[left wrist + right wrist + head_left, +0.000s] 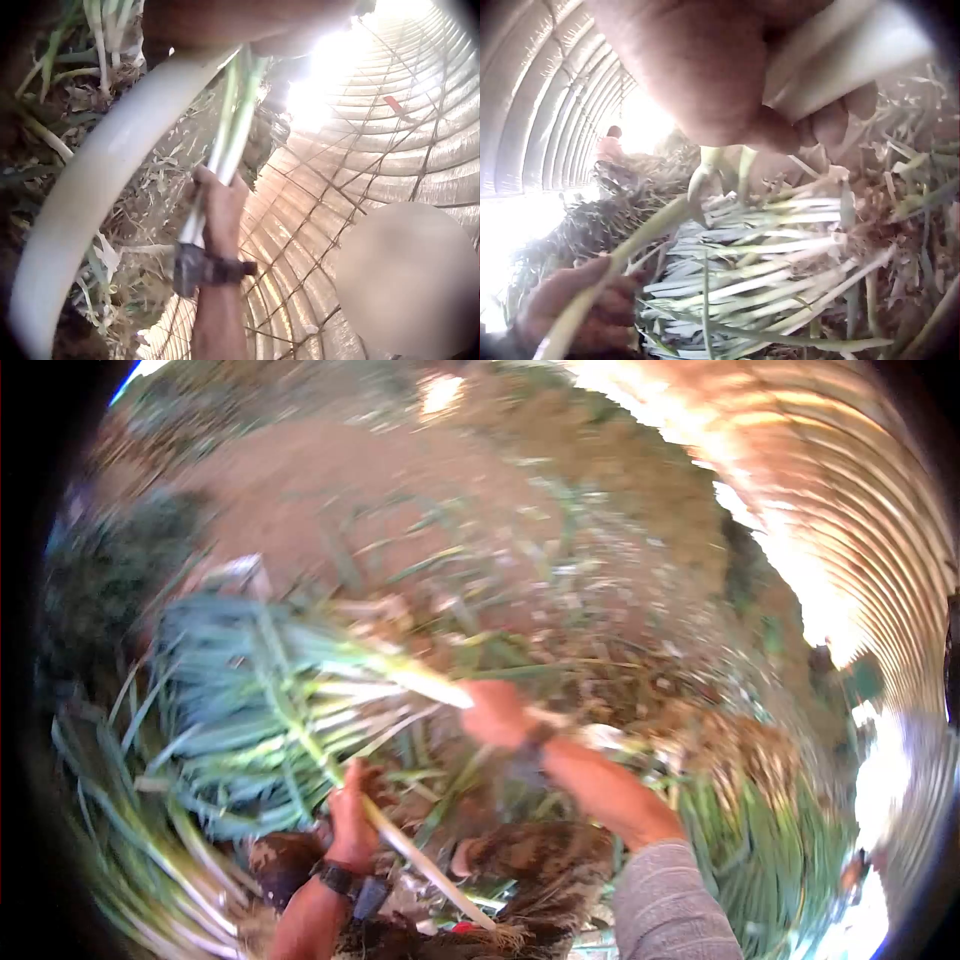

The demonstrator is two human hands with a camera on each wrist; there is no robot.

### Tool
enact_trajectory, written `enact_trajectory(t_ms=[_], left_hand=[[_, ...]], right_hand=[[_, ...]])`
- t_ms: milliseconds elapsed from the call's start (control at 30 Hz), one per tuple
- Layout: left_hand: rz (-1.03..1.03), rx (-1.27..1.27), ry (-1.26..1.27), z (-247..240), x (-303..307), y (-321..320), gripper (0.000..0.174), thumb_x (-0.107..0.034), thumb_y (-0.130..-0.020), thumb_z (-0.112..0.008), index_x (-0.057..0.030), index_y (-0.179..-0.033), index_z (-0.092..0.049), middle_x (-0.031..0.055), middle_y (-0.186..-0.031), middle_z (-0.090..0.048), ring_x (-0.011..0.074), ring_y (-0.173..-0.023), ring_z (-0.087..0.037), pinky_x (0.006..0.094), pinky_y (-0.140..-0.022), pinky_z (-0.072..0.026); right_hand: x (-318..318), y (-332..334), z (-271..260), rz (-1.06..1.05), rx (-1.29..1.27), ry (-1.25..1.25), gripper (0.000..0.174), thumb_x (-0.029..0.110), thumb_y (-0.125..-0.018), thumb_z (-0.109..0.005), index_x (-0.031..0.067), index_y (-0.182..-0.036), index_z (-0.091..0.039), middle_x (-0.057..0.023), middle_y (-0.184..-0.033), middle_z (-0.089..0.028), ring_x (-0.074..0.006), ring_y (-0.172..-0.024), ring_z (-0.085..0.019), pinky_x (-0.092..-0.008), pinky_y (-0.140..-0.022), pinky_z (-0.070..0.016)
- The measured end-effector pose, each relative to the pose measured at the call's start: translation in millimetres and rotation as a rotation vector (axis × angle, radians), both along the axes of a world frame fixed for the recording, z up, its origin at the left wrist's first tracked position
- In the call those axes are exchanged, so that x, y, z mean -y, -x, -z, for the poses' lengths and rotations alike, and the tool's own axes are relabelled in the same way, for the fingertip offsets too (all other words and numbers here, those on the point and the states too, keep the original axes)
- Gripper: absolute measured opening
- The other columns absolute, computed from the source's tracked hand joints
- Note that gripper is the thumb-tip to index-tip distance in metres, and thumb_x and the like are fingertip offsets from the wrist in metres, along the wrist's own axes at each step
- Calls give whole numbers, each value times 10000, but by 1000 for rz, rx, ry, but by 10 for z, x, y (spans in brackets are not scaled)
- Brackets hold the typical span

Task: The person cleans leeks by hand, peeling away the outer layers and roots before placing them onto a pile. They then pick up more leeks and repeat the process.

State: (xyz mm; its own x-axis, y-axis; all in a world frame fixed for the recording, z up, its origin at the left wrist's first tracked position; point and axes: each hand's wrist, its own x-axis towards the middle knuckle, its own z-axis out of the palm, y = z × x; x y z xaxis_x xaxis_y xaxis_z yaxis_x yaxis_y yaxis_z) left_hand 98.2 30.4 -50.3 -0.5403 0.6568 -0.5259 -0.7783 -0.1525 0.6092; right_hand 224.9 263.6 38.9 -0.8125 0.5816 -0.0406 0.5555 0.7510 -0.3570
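Note:
My left hand (352, 825) grips a long green onion (425, 865), its white stem slanting down to a rooted end near my lap. In the left wrist view that white stem (97, 180) curves large across the left side, under the fingers. My right hand (495, 715), reaching farther forward, holds green onion stalks by their white part (440, 685); the left wrist view shows two pale stalks (234, 142) rising from its fist. Below the hands in the right wrist view lies a pile of green onions (757, 277), leaves to the left and roots to the right.
More green onions lie at the lower left (160, 860) and in a rooted bundle (765, 810) at the right. Trimmed leaves and husks litter the soil (380, 470). A ribbed tunnel wall (850, 480) curves along the right. Another person (611, 154) is in the background.

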Motion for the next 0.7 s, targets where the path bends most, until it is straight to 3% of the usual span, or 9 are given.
enact_trajectory(t_ms=[67, 167, 300, 333, 433, 467, 500, 533, 700], left_hand=[[72, -44, -24, 64, -145, -37, 481, -459, -911, -639, -46, -1151, -577, 126, -1038, -662, 256, -920, -651, 428, -678, -569], [177, -129, -302, -166, -282, -156, 555, -503, -939, -578, -74, -1282, -499, 99, -1219, -587, 241, -1122, -571, 434, -854, -527], [314, -55, -343, 131, -370, -180, 438, -435, -944, -593, -87, -1204, -540, 57, -1021, -600, 212, -972, -597, 377, -819, -521], [325, -16, -237, 545, -480, -22, 306, -361, -939, -606, -96, -1088, -575, 38, -914, -586, 190, -854, -589, 353, -770, -518], [180, -194, -184, 498, -447, 18, 190, -287, -915, -614, -104, -958, -587, 27, -813, -566, 175, -714, -566, 340, -643, -513], [79, -172, -249, 679, -522, 222, 161, -269, -889, -623, -116, -919, -584, 22, -775, -561, 165, -671, -560, 342, -594, -506], [76, -165, -237, 741, -590, 503, 158, -274, -879, -626, -125, -903, -579, 20, -771, -566, 157, -642, -556, 327, -584, -498], [86, -197, -240, 689, -573, 627, 158, -277, -879, -626, -128, -892, -573, 19, -759, -565, 158, -631, -554, 324, -572, -493], [95, -204, -221, 755, -669, 1571, 170, -282, -906, -582, -112, -899, -573, 26, -735, -563, 175, -626, -557, 321, -584, -505]], right_hand=[[235, -108, -225, -76, 44, -101, 268, 109, -735, -636, 23, -988, -654, -140, -703, -621, -278, -614, -615, -427, -567, -497], [817, -242, -189, -35, 41, -74, 199, 9, -766, -565, -35, -959, -584, -139, -711, -573, -277, -578, -580, -416, -519, -506], [1342, -439, 257, -97, 32, 18, 307, -9, -778, -586, -52, -1069, -498, -172, -805, -581, -308, -667, -609, -454, -545, -508], [1461, -559, 323, -126, -83, 26, 325, -13, -768, -598, -39, -1073, -487, -176, -817, -587, -316, -662, -610, -472, -546, -499], [1667, -786, 702, -93, -92, 153, 429, 15, -734, -658, -7, -1119, -469, -186, -850, -599, -328, -679, -615, -490, -554, -489], [1732, -933, 589, -134, -57, 417, 436, 68, -733, -690, -8, -1115, -496, -183, -824, -597, -277, -740, -617, -453, -563, -499], [1807, -1097, 492, 62, -99, 893, 381, 112, -757, -694, -35, -1073, -540, -181, -802, -600, -233, -797, -619, -434, -579, -508], [1944, -1186, 454, 118, -242, 945, 347, 136, -788, -676, -49, -1055, -552, -177, -793, -601, -219, -793, -617, -425, -588, -511], [2376, -1532, -49, -33, -315, 714, 373, 227, -893, -616, -82, -1093, -550, -180, -807, -616, -218, -791, -621, -400, -601, -503]])
